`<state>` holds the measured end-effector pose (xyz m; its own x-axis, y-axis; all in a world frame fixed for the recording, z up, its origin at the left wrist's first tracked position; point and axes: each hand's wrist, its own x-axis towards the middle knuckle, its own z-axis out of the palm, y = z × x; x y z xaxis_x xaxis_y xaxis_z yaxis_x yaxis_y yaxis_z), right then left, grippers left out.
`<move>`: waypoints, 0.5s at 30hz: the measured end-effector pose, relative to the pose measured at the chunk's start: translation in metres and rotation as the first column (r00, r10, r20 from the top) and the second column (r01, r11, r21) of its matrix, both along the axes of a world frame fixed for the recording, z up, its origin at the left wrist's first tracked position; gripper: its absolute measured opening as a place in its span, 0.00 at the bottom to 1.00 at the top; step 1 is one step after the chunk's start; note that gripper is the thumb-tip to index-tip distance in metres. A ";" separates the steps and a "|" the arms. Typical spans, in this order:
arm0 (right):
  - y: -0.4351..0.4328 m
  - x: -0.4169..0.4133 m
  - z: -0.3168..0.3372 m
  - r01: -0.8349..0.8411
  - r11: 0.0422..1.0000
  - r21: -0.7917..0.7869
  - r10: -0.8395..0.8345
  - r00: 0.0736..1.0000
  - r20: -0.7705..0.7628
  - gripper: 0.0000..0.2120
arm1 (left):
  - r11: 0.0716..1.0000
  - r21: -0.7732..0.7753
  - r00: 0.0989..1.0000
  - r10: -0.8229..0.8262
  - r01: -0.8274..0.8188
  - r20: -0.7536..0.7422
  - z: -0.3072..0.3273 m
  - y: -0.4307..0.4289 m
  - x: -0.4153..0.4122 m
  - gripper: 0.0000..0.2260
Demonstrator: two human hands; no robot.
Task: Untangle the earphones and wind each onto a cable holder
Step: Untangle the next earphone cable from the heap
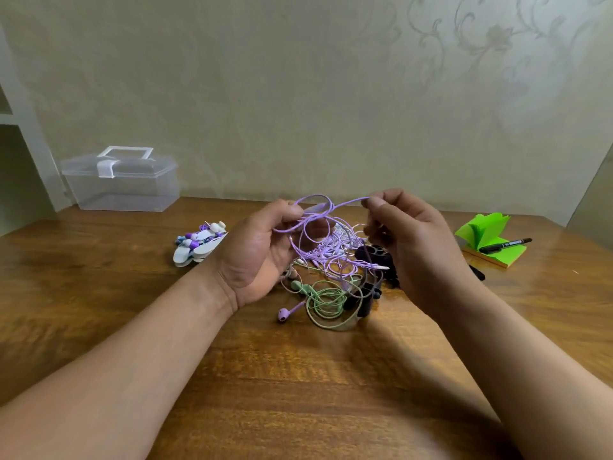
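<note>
Gripped the purple cable (345,202) in the curled left hand (258,254) and pinched it with the right hand (411,240), just above the earphone tangle (331,263) on the table (298,376). Saw cable holders (200,244) piled left of that tangle, a notepad (484,232) right.

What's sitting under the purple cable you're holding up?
Beneath the purple cable: green earphone cable, a purple earbud and dark pieces on the table. The right hand covers part of them, so their number is unclear.
</note>
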<state>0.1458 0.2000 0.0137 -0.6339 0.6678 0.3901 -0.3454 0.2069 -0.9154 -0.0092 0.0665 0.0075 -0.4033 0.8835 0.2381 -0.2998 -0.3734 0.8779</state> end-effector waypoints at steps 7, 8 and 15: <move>0.004 0.003 0.007 -0.218 0.933 -0.285 0.165 0.966 -0.198 0.05 | 0.994 -0.042 0.989 -0.102 0.098 -0.110 0.008 -0.008 0.006 0.02; 0.004 0.004 0.008 -0.272 0.904 -0.330 0.202 0.952 -0.231 0.05 | 0.992 -0.056 0.985 -0.122 0.115 -0.122 0.008 -0.009 0.006 0.04; -0.001 0.012 0.022 -0.389 0.796 -0.464 0.224 0.901 -0.371 0.06 | 0.989 -0.104 0.956 -0.128 0.104 -0.262 0.009 -0.011 0.011 0.06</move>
<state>0.1582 0.1992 0.0358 -0.7564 0.6088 0.2391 -0.5669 -0.4278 -0.7040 0.0017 0.0559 0.0165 -0.2292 0.9427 0.2425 -0.0860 -0.2677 0.9597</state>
